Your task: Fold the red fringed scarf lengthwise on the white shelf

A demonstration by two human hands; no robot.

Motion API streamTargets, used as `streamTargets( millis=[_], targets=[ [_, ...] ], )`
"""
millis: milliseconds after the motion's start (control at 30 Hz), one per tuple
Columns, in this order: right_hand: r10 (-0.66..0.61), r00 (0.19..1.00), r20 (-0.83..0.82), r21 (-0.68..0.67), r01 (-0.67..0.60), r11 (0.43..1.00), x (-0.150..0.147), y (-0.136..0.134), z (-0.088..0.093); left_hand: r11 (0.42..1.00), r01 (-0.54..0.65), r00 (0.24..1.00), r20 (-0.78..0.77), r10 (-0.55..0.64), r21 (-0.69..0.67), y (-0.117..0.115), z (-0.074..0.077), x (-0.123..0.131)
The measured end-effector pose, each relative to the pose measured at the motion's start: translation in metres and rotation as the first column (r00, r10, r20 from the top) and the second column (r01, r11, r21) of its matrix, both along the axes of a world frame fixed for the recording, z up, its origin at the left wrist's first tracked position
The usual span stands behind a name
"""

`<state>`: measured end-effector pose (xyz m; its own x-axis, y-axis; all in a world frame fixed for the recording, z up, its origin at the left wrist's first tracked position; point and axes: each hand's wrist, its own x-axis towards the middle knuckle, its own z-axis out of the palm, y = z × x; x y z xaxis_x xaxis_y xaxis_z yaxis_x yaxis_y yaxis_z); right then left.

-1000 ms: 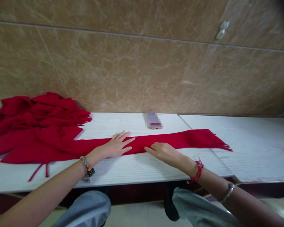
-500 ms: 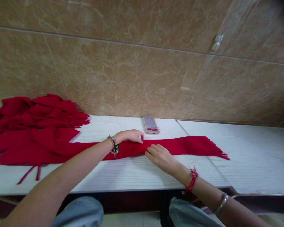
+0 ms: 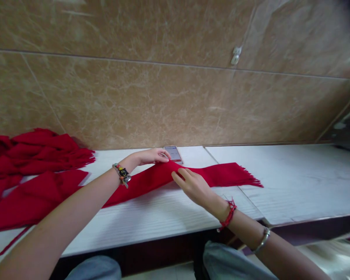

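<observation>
A long red scarf (image 3: 221,174), laid in a narrow folded strip, runs across the white table with its fringed end to the right. Its middle is raised off the surface. My left hand (image 3: 154,155), with a beaded bracelet at the wrist, pinches the far edge of that raised part. Opposite it, my right hand (image 3: 192,186) grips the near edge, its thumb hidden by the cloth. Toward the left the scarf spreads out wider, partly behind my left forearm.
A crumpled heap of red fringed cloth (image 3: 41,151) lies at the left against the tiled wall (image 3: 175,101). Just beyond my left hand is a phone (image 3: 175,153) on the white table (image 3: 294,182). A seam crosses the tabletop right of the middle.
Both hands have taken hold of the scarf's middle and lifted it off the table. The camera view has shifted to the right, so the heap and phone appear further left.
</observation>
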<state>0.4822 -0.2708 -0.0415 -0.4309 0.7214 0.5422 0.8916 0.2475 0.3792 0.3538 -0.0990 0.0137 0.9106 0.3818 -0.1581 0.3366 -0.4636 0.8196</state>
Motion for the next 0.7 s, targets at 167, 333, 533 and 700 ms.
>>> streamTargets(
  millis=[167, 333, 533, 700],
  targets=[
    [-0.148, 0.987, -0.065, 0.080, 0.153, 0.985, 0.039, -0.017, 0.039, 0.993, -0.039, 0.985, 0.160, 0.056, -0.108, -0.019, 0.040, 0.049],
    [-0.306, 0.933, -0.188, 0.127, 0.332, 0.935, 0.102, -0.047, 0.065, 0.958, 0.054, 0.964, 0.264, 0.023, -0.280, -0.043, 0.066, 0.124],
    [-0.389, 0.899, -0.203, 0.060, 0.408, 0.911, 0.174, -0.072, 0.047, 0.987, 0.089, 0.987, 0.143, -0.070, -0.133, -0.065, 0.046, 0.213],
    [-0.468, 0.865, -0.180, -0.073, 0.463, 0.883, 0.207, -0.077, 0.015, 0.987, 0.141, 0.989, 0.032, -0.144, 0.073, -0.071, 0.005, 0.256]
  ],
)
